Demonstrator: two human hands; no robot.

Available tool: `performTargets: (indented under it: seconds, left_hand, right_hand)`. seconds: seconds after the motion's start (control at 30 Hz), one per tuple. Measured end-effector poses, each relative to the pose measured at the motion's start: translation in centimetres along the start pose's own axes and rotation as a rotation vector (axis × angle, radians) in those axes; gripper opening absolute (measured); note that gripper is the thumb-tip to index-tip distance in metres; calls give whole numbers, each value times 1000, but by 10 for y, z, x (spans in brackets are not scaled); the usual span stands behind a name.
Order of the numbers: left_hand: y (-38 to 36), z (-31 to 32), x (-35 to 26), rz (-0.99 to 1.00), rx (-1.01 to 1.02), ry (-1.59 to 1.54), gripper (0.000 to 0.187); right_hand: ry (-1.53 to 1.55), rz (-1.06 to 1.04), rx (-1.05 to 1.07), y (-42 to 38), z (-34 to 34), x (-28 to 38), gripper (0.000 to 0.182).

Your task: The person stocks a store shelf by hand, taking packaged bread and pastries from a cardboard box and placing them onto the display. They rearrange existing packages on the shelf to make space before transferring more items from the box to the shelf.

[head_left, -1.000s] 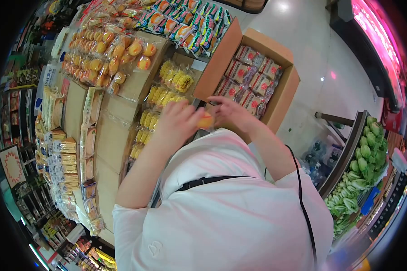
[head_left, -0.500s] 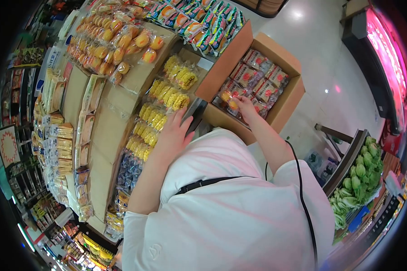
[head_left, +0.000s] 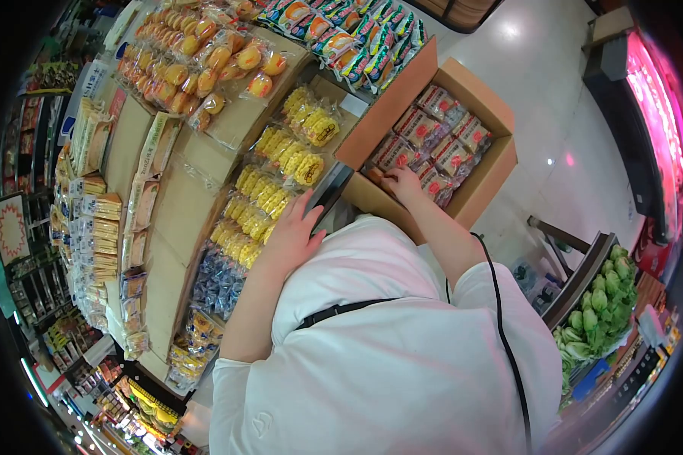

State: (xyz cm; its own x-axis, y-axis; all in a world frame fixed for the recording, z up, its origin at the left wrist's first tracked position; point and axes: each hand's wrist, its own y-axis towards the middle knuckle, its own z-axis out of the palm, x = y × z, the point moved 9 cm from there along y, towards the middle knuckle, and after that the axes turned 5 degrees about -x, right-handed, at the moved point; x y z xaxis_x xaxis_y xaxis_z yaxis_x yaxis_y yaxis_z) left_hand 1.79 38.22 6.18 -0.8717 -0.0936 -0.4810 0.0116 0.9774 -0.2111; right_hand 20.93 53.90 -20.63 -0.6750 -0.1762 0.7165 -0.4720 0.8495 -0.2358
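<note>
My right hand is inside the open cardboard box, at its near left corner, with the fingers curled down. A small orange-brown patch shows beside the fingertips; what they hold, if anything, is hidden. Around it lie clear packets with red and white labels, set in rows. My left hand rests at the display's edge, fingers spread and holding nothing. Just beyond its fingers are wrapped yellow corn-like snacks, lined up in rows along the shelf.
Round packaged buns sit higher on the cardboard-covered display, with green and orange bags behind. Blue packets lie nearer me. To my right stand a leafy green vegetable rack and a pink-lit case.
My right hand has shifted slightly left and down in the box; the yellow-orange bun packet seen at its fingers no longer shows clearly. My left hand stays spread at the display edge.
</note>
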Motion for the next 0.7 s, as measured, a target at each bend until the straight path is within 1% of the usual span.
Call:
performTargets:
  seconds: [0.07,0.17,0.27,0.37,0.47,0.7]
  left_hand:
    - [-1,1,1,-9,2,-9,47]
    - [-2,0,2,-29,1,-13,46]
    - [-4,0,5,-36,-9,-21,46]
    - [-6,1,7,-48,-1,-28,46]
    - [-7,4,10,-43,-9,-26,46]
    - [-12,4,16,-68,-19,-85,45]
  right_hand:
    - [-145,2,44,-6,-8,16,34]
    - [-286,-7,35,-10,-10,23,28]
    - [-384,69,179,-9,-3,18,24]
    - [-399,70,230,-2,7,6,22]
    - [-331,-46,175,3,6,16,20]
    - [-211,-101,52,8,4,32,16]
